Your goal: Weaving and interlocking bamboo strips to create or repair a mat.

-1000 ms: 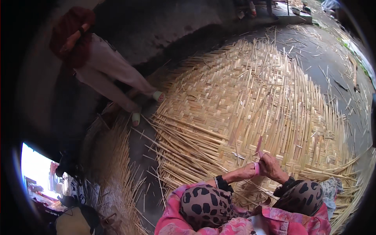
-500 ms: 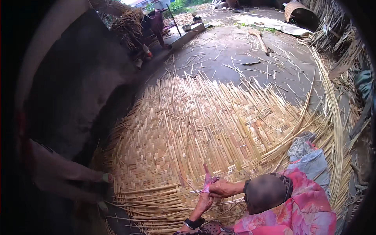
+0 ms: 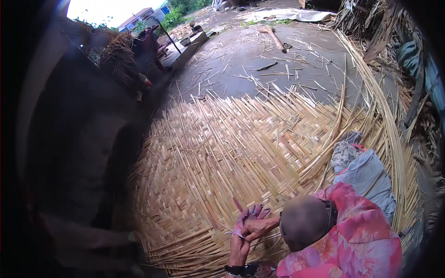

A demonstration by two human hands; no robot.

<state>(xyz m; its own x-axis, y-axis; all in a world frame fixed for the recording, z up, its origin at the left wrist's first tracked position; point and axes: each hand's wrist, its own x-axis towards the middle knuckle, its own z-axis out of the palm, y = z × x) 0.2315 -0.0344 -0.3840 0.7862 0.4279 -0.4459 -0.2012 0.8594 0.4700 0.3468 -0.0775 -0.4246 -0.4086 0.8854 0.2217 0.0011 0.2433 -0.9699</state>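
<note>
My left hand (image 3: 246,224) is raised just over the woven mat (image 3: 171,171) at the lower middle, fingers spread, with a black band at the wrist. A thin pinkish-purple covering, perhaps a glove, shows on its palm and fingers. Against the base of that palm rests my right hand (image 3: 256,228), its fingers curled. Whether it pinches the covering or something small is too fine to make out. Long split strips (image 3: 222,162) lie lengthwise across the mat. A blurred dark rounded shape (image 3: 305,223) and pink floral cloth (image 3: 359,231) sit beside my right forearm.
A pale sack (image 3: 364,178) with grey stuff on top stands on the right. Long strips (image 3: 387,125) bend along the mat's right edge. Scraps and a broom-like bundle (image 3: 273,38) lie on the floor beyond. A person's blurred legs (image 3: 88,236) show at left.
The view has shifted. My left hand's fingers have opened out, while my right hand stays against it. The legs at left look darker and more blurred.
</note>
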